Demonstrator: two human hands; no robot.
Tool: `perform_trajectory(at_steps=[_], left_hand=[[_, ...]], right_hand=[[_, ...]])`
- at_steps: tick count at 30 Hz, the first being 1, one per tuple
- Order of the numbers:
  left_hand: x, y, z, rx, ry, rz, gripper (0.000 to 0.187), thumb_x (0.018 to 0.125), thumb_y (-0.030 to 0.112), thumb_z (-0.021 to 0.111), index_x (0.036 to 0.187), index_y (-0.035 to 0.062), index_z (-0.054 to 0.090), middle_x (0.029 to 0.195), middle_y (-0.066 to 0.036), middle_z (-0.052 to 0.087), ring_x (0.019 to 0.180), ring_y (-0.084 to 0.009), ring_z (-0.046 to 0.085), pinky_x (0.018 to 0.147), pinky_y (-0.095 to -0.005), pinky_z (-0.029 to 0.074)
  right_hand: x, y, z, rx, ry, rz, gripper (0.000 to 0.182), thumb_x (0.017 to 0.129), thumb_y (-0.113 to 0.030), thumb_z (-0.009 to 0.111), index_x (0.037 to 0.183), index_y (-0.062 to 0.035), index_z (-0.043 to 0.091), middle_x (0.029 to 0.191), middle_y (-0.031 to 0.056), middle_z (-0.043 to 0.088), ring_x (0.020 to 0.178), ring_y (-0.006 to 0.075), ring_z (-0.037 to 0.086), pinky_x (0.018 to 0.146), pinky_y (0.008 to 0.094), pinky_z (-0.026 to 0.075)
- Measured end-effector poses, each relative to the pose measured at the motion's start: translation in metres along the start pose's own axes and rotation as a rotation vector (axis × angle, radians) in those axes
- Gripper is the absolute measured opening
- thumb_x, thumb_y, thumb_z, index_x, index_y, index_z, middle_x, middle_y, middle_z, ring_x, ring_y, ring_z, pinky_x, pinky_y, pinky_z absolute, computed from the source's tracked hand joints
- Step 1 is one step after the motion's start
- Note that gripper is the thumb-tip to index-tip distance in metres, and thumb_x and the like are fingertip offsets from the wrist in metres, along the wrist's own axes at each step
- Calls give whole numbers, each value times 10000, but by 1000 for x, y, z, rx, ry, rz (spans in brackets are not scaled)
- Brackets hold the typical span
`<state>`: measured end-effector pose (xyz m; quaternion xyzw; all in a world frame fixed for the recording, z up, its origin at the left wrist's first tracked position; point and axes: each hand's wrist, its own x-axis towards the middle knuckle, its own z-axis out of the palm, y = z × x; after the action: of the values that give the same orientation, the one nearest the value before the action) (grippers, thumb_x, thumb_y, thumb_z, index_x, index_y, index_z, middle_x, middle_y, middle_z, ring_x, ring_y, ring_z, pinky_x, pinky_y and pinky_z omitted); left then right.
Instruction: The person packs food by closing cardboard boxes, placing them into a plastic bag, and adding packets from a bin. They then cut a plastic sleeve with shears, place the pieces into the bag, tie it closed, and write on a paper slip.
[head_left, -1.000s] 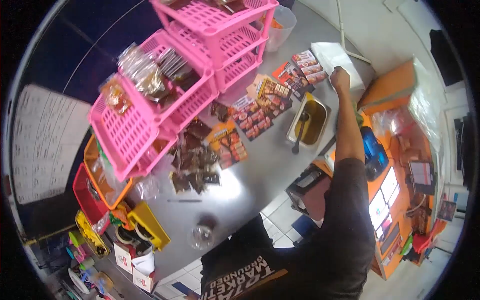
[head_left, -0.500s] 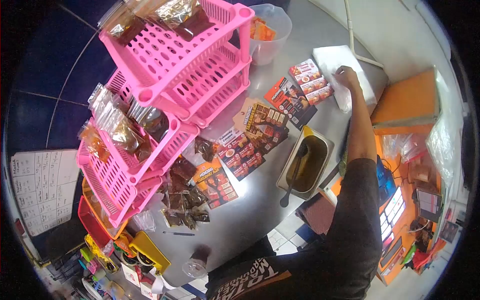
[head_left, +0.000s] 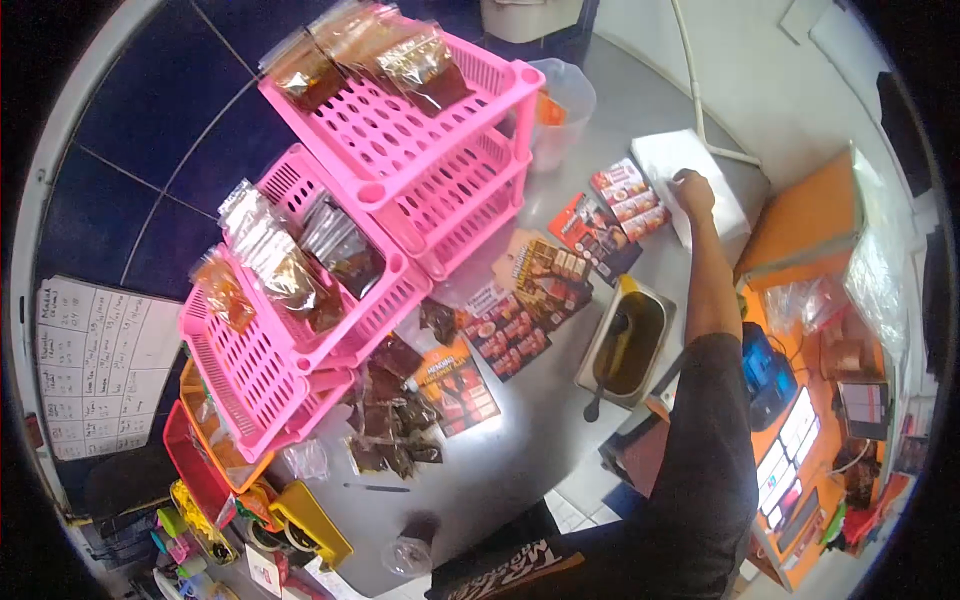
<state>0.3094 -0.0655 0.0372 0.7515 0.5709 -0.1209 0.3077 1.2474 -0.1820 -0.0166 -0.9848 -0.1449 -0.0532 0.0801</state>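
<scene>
Because the white stack (head_left: 665, 152) is lying beyond the metal container (head_left: 655, 345), you are holding your right arm out long, and your right hand (head_left: 697, 198) is resting at the stack's upper face with its fingers curling inward. Whether they are pinching a layer is too small to make out, as is whether the stack is paper or plastic. Your left hand is lying outside the picture. In the container, a dark ladle (head_left: 603, 375) is leaning with its handle jutting over the near rim, probably so that the grip is keeping clear of the contents. Alongside the container, towards the pink racks (head_left: 395, 180), printed cards (head_left: 545, 285) are overlapping in a fan, perhaps so that each design is showing. Across those cards from the container, the racks are standing in tiers, likely saving room on the steel counter (head_left: 530, 430), and are holding filled pouches (head_left: 280, 265) in slanting rows, while dark sachets (head_left: 390, 430) are lying loose beside them.
</scene>
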Motion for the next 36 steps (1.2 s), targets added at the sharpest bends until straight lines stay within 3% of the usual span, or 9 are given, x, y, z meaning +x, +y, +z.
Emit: perform_trajectory(at_steps=[7, 14, 17, 19, 20, 22, 27, 31, 36], left_hand=[[-6, 1, -5, -28, -75, -34, 376, 880, 157, 652, 1203, -9, 556, 1313, -242, 534, 1221, -348, 523, 1034, -430, 404], [-25, -16, -10, -112, -126, 53, 331, 849, 110, 701, 1144, -11, 614, 1274, -219, 592, 1187, -323, 565, 1016, -407, 426], [-53, -46, -25, -244, -171, 194, 313, 836, 90, 722, 1119, -12, 639, 1257, -209, 617, 1173, -312, 583, 1008, -398, 436], [-77, -86, -43, -538, -343, 389, 301, 827, 76, 736, 1103, -13, 656, 1246, -202, 634, 1163, -305, 595, 1003, -391, 442], [-27, -83, -24, -430, -652, 107, 334, 1003, 226, 580, 1230, -4, 664, 1065, -62, 702, 922, -180, 621, 843, -336, 496], [-27, -57, -51, -159, -794, 154, 375, 1039, 245, 435, 1284, 28, 619, 1294, -113, 654, 1225, -239, 575, 1060, -360, 426], [-49, -3, -95, -960, -625, 699, 403, 1039, 229, 542, 1370, 0, 530, 1252, -95, 651, 1190, -187, 593, 1022, -336, 457], [-78, -42, -100, -735, -447, 889, 1000, 838, 412, 791, 1563, 30, 218, 1516, -142, 443, 1417, -281, 405, 1181, -413, 293], [-148, -45, -123, -1415, -324, 1063, 953, 801, 405, 826, 1491, -6, 313, 1349, -162, 539, 1207, -276, 537, 997, -387, 420]], right_hand=[[-8, 1, 4, 47, 364, -67, 162, 901, -189, 555, 939, -65, 651, 960, 186, 682, 915, 401, 652, 773, 508, 517], [-61, -68, -168, 622, 1087, 126, 247, 896, -71, 570, 1101, 65, 561, 1027, 259, 634, 946, 389, 629, 893, 448, 479], [-126, -109, -257, 739, 1277, -93, 284, 914, -43, 553, 1163, 71, 478, 1046, 249, 598, 968, 319, 602, 936, 413, 455], [-202, -155, -322, 683, 1224, -279, 258, 953, -57, 533, 1181, 41, 463, 934, 187, 605, 850, 248, 603, 835, 368, 479], [-244, -178, -353, 650, 1197, -371, 244, 972, -64, 522, 1190, 26, 456, 879, 157, 609, 791, 212, 603, 785, 345, 491], [-337, -221, -394, 847, 816, -400, 213, 1001, -78, 489, 1199, -2, 464, 799, 73, 598, 683, 124, 572, 640, 262, 449], [-544, -290, -444, 1357, 232, -733, 176, 1072, -172, 470, 1208, -62, 490, 731, -63, 566, 589, -25, 446, 519, 155, 316], [-653, -318, -462, 1402, 42, -801, 169, 1064, -187, 481, 1139, -42, 523, 701, -77, 526, 589, -25, 410, 520, 167, 301], [-729, -335, -433, 1506, -386, -705, 174, 1050, -218, 517, 1100, -56, 555, 766, -108, 439, 657, -14, 355, 572, 171, 284]])
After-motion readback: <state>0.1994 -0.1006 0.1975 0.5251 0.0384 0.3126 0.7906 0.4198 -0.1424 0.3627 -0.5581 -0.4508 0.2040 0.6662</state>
